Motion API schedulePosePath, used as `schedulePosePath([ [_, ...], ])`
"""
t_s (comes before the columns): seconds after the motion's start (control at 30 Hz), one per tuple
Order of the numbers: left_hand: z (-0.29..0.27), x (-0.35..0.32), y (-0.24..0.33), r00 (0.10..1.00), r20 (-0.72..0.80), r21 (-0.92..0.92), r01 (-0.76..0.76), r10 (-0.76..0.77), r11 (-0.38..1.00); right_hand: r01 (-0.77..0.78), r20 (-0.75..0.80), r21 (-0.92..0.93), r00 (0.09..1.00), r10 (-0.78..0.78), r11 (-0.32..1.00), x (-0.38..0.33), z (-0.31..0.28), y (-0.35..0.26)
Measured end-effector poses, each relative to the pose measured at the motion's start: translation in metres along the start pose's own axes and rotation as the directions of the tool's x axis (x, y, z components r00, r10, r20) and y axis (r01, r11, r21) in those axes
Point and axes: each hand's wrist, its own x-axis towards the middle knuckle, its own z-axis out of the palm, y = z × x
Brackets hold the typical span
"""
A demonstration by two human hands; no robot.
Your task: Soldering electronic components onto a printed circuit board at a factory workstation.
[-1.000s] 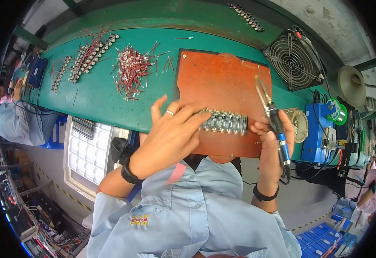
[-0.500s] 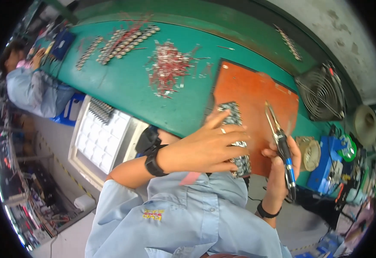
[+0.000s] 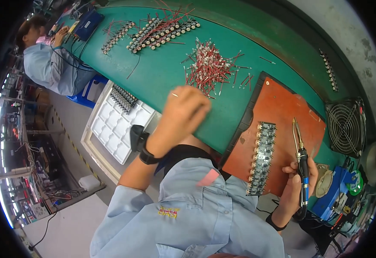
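Note:
My right hand [image 3: 299, 182] grips a soldering iron [image 3: 303, 172] with a black and blue handle, its metal tip pointing away from me over the orange work mat [image 3: 289, 105]. A long strip of small circuit boards [image 3: 263, 157] lies on the mat, left of the iron, with metal parts along its edges. My left hand [image 3: 186, 109] hovers above the near edge of the green table, away from the strip. Its fingers curl downward and are blurred, so whether they hold anything is hidden. Just beyond it lies a heap of short red wires [image 3: 211, 66] with pale ends.
More board strips [image 3: 164, 33] with red wires lie at the far left of the green table [image 3: 158, 71]. A fan [image 3: 346, 127] and a blue soldering station [image 3: 332, 187] stand at right. A white tray [image 3: 121, 129] sits lower left. Another person [image 3: 50, 64] works beyond.
My left hand has let go of the board strip and moved left toward the wire heap. The strip now lies fully visible. My right hand still holds the iron; the whole view has shifted.

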Motion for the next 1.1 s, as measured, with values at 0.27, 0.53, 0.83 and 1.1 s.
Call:
schedulePosePath([
  [0.27, 0.001, 0.011, -0.013, 0.984, -0.043, 0.137, 0.179, -0.174, 0.974, -0.003, -0.023, -0.007, 1.0, 0.002, 1.0, 0.001, 0.0, 0.001],
  [0.53, 0.004, 0.015, -0.011, 0.986, 0.019, 0.215, 0.158, -0.166, 0.964, -0.005, -0.07, -0.051, 0.998, 0.001, 0.999, -0.002, 0.009, -0.002],
  [0.83, 0.001, 0.013, 0.055, 0.94, 0.027, -0.346, 0.328, -0.34, 0.879, 0.099, 0.037, -0.149, 0.995, -0.095, 0.984, 0.001, -0.033, -0.027],
  [1.1, 0.042, 0.022, 0.107, 0.962, 0.247, -0.562, 0.237, -0.113, 0.792, 0.108, 0.136, 0.001, 0.985, -0.107, 0.994, -0.001, -0.002, -0.029],
])
